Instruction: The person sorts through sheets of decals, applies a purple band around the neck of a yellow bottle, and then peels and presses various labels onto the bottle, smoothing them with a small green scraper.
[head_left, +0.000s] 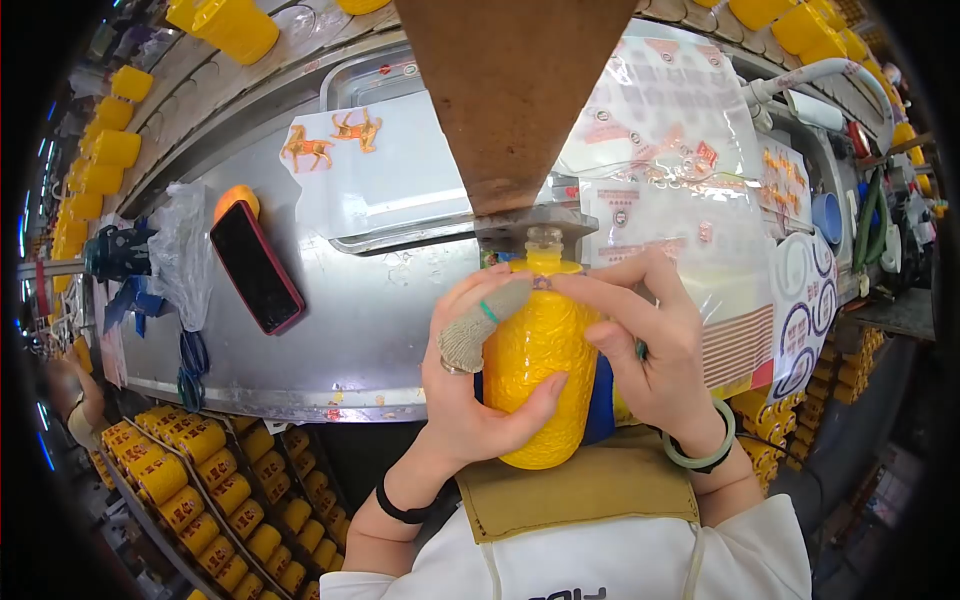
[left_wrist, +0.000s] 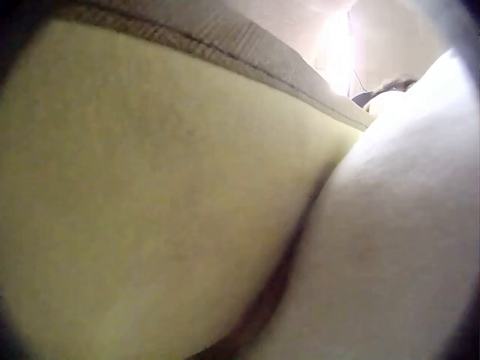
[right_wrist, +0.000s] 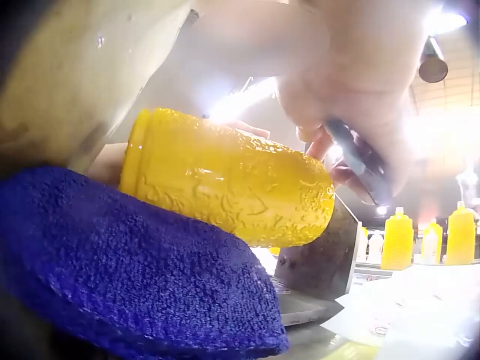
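A yellow embossed bottle [head_left: 545, 350] with a clear threaded neck is tilted in front of the apron. My left hand [head_left: 470, 390] grips its left side, thumb across the front and cloth-covered fingers near the shoulder. A small purple-patterned sticker [head_left: 542, 283] lies at the shoulder between the fingertips of both hands. My right hand [head_left: 645, 340] presses at the sticker with an extended index finger, its thumb apart beside the bottle. In the right wrist view, the bottle lies along a blue towel [right_wrist: 142, 262]. Skin and cloth fill most of the left wrist view.
A phone [head_left: 257, 267] rests on the metal table at left, near a plastic bag [head_left: 182, 255]. Two horse decals [head_left: 306, 149] lie on a white sheet. Printed transparent sheets [head_left: 660, 130] cover the right side. A brown post [head_left: 515, 90] stands ahead. Racks of yellow containers [head_left: 220, 470] stand lower left.
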